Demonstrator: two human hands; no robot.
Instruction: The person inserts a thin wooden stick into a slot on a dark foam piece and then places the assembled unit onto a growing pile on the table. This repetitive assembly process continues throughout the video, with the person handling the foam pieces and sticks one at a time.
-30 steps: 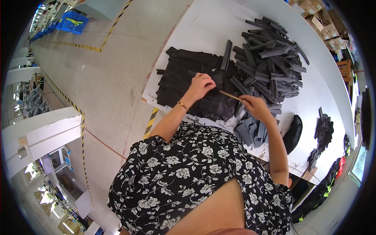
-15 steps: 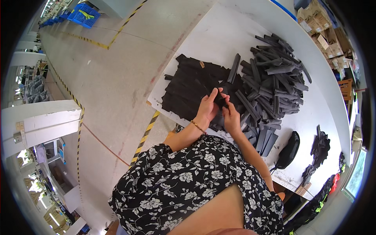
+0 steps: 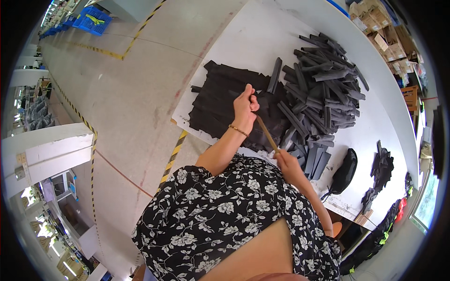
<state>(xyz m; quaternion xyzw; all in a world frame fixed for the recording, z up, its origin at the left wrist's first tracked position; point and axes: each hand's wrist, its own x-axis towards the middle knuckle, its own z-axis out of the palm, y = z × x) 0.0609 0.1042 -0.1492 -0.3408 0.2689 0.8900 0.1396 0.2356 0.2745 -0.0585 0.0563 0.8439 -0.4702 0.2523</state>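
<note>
My right hand (image 3: 288, 165) grips a thin tan stick (image 3: 267, 133) near its lower end. The stick slants up and left to the heel of my left hand (image 3: 246, 104). That hand is closed in a fist, fingers curled; what it holds is lost against the dark cloth behind. Under and around it, flat black fabric pieces (image 3: 218, 89) lie overlapped on the white table (image 3: 262, 35). To the right is a heap of dark grey fabric tubes (image 3: 328, 89), with one tube (image 3: 274, 76) apart from it beside the flat pieces.
A black pouch-like item (image 3: 344, 172) lies on the table at right, near a smaller bunch of dark strips (image 3: 383, 168). Cardboard boxes (image 3: 370, 16) are stacked beyond the table's raised edge. Yellow-black tape (image 3: 173, 157) marks the floor at left, and a blue crate (image 3: 92, 21) stands far off.
My hands, close together over dark cloth before, have moved apart. The right went down and right with the stick now showing; the left rose slightly. A tan tip above the pile no longer shows.
</note>
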